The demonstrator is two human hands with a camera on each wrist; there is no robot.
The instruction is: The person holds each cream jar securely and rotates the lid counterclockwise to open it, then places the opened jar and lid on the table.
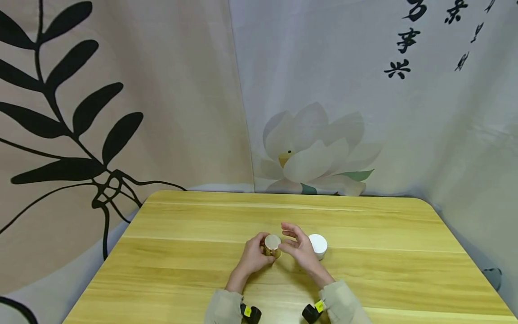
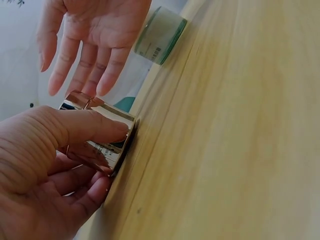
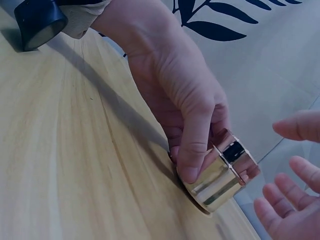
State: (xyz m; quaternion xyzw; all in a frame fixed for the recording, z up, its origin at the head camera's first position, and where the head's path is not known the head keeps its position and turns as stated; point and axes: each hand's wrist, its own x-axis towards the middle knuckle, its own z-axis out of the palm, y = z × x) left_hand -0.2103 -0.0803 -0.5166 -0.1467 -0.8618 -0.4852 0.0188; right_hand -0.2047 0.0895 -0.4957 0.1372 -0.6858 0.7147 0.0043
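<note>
A shiny gold jar with a pale round top [image 1: 273, 241] is near the middle of the table. My left hand [image 1: 254, 256] holds it from the left, thumb on one side and fingers round the other. In the right wrist view the jar's mirror-like side [image 3: 220, 182] shows, its base at or close to the tabletop. My right hand [image 1: 300, 248] is spread just right of the jar, fingers parted and holding nothing; the left wrist view shows its palm [image 2: 102, 22] facing the jar. Beside that hand stands a white-topped round jar [image 1: 318, 244], partly hidden, with a green-edged, see-through side [image 2: 161, 36].
The light wooden table [image 1: 182, 270] has rounded far corners. Behind it hangs a pale curtain [image 1: 182, 90] printed with dark leaves, a lotus and writing. Black wrist cameras [image 1: 311, 313] sit at both sleeves, low over the near side of the table.
</note>
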